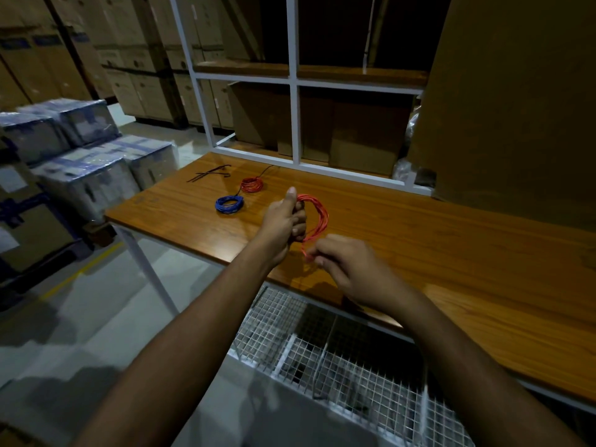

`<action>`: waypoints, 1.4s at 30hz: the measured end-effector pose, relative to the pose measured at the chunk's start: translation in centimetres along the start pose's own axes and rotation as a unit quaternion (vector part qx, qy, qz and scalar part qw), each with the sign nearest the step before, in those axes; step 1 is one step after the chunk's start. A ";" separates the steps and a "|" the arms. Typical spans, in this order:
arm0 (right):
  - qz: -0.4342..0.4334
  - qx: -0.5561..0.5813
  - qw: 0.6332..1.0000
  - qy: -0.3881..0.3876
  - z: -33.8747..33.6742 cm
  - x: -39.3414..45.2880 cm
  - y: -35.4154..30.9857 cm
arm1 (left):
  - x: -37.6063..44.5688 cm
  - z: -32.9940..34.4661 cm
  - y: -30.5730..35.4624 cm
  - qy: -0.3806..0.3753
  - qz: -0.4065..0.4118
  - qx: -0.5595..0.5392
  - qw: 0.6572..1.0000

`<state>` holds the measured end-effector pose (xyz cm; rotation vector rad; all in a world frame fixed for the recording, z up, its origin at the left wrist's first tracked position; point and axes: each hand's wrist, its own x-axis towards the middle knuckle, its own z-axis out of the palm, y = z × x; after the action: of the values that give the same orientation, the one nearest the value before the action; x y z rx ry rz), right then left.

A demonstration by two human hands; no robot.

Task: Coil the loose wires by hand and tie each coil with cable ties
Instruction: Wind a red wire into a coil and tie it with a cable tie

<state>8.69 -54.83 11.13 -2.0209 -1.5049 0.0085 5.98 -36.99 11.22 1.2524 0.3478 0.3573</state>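
Your left hand (283, 221) grips a red wire coil (317, 217) above the wooden table (419, 237). Your right hand (345, 266) pinches its loose end. A blue coil (229, 204) and another red coil (252, 184) lie beyond.

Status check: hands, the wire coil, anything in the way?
Left hand grips red coil above table. Right hand pinches its loose end. Cable ties untouched, far left. Nothing blocking.

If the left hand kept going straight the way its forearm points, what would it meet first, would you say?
Probably the red wire coil lying on the wooden table, just beyond the left hand; depth is uncertain, so the hand might pass above it.
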 end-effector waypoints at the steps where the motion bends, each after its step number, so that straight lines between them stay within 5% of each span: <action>1: -0.005 0.004 1.000 0.025 -0.4 0.2 -0.1 | 0.0 0.1 -0.3 0.000 -0.009 0.003 1.000; 7: 0.024 -0.039 0.981 0.188 -2.2 1.5 1.5 | -0.3 1.1 -1.8 -0.033 -0.039 0.033 0.998; 11: 0.100 -0.035 0.969 0.224 -2.9 2.0 2.2 | -1.4 1.9 -1.7 -0.081 -0.052 0.018 0.995; 19: 0.099 -0.021 0.988 0.120 -3.5 2.8 2.8 | -1.2 1.5 -1.9 -0.104 -0.050 -0.019 0.993; 27: 0.093 -0.067 0.972 0.204 -3.4 3.4 3.5 | -1.5 1.7 -1.4 -0.134 -0.101 -0.103 0.980; 32: 0.165 0.045 0.975 0.144 -4.0 4.1 4.8 | -1.6 1.6 -1.2 -0.165 -0.122 -0.158 0.966; 38: 0.242 0.090 0.964 0.068 -3.2 2.5 6.2 | -0.6 0.1 -0.7 -0.090 -0.107 -0.200 0.970; 42: 0.196 0.131 0.972 -0.004 -0.9 0.0 6.5 | 0.1 -1.3 -0.3 -0.057 -0.090 -0.184 0.977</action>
<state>14.63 -56.35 8.80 -2.0623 -1.0242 0.3565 5.53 -35.88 10.61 0.8672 0.2793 0.1833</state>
